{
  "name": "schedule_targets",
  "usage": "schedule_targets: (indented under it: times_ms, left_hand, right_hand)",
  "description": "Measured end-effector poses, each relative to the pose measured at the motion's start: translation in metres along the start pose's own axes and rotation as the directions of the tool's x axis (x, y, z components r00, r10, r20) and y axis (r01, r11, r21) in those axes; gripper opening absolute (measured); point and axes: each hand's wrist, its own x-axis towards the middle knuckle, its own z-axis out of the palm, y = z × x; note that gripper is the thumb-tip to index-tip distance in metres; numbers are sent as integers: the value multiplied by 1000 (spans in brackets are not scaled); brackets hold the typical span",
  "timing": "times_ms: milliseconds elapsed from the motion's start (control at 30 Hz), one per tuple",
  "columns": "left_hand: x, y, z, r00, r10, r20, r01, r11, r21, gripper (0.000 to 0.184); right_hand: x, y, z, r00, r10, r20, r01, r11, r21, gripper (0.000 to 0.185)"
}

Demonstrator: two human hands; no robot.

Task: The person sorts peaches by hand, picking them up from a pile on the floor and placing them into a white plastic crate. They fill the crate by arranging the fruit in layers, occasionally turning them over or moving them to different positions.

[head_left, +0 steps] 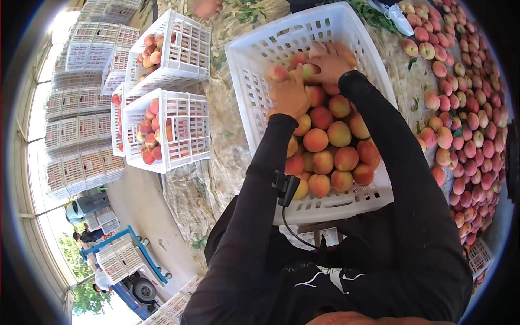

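A white slatted crate [246, 111] stands before me, filled with several red and yellow peaches [339, 134]. Both my hands are inside its far half. My left hand [291, 96] has its fingers curled at a peach [278, 73] near the crate's left side. Over the peaches at the far end is my right hand [328, 64], its fingers bent around a yellowish peach [310, 71] beside my left fingers. Dark sleeves cover both my arms. The undersides of my fingers are hidden.
Two white crates of peaches [187, 127] stand at the left, with stacked crates [86, 130] behind. A large heap of peaches [471, 124] lies at the right. People and a blue cart [143, 254] show at lower left. Another person's hand [206, 7] is at the top.
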Motion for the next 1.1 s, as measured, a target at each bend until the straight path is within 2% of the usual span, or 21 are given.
schedule_targets:
  times_ms: [67,133,200,267,367,433,467,533,600,667,700,733,800,867,900,933,967,1000,1033,1067,1100]
  left_hand:
    - [5,16,12,1000,-16,17,15,998,68,70]
    - [1,29,24,982,-96,-160,99,995,10,70]
    - [-1,35,24,975,-121,-185,126,992,15,70]
    - [2,34,29,965,-152,-212,161,987,26,71]
    - [3,32,44,935,-95,-340,121,991,57,71]
    - [3,34,39,970,-123,-209,131,991,26,73]
    - [3,36,36,966,-140,-215,146,989,15,73]
    - [3,38,25,984,-173,-30,175,983,54,67]
    - [4,37,4,989,-141,48,142,990,-17,63]
    - [4,35,17,988,-97,120,107,991,-84,59]
    - [4,35,55,993,-114,-39,113,993,-18,57]
    - [5,33,76,973,-119,-197,130,990,48,55]
    - [-2,35,75,965,-103,-243,141,979,144,53]
    - [-6,37,75,957,-72,-281,142,961,236,51]
    - [-3,34,79,933,-121,-340,-18,926,-378,48]
    - [0,32,84,914,-198,-354,-208,520,-828,45]
    - [4,31,88,915,-196,-353,-208,522,-827,45]
    - [7,32,85,955,-236,-178,-99,313,-945,42]
    - [7,32,83,972,-233,9,31,89,-996,38]
    - [4,32,81,973,-229,14,36,92,-995,38]
    - [1,33,79,965,-252,-68,-9,229,-973,38]
  right_hand:
    - [-6,-4,-21,994,-24,105,24,1000,-5,60]
    - [-4,0,-32,989,-35,144,32,999,25,61]
    - [4,10,-30,981,-57,185,48,997,53,63]
    - [18,28,-13,994,-61,87,37,966,256,55]
    - [25,17,-29,992,-24,122,-3,977,214,56]
    - [35,-1,-42,983,25,180,-53,987,151,56]
    - [41,-13,-44,990,-31,135,20,996,82,54]
    - [53,-36,-33,990,-98,100,98,995,6,53]
    - [64,-55,-3,961,-249,118,156,844,513,49]
    - [65,-79,12,953,-186,239,35,852,522,48]
    - [67,-86,14,927,-120,355,-89,850,518,47]
    - [70,-89,14,927,-125,355,-83,852,517,47]
    - [75,-92,17,862,-121,492,-248,746,618,45]
    - [76,-92,21,869,-239,433,-186,653,734,45]
    - [76,-93,23,869,-350,349,-118,539,834,45]
    - [75,-94,27,870,-349,348,-118,538,834,45]
    - [72,-97,32,881,-376,288,74,710,700,48]
    - [67,-103,35,880,-415,232,255,824,507,50]
    - [62,-114,25,875,-336,348,161,880,447,55]
    - [60,-116,21,877,-334,346,156,878,452,55]
    - [62,-115,22,874,-345,342,175,880,441,57]
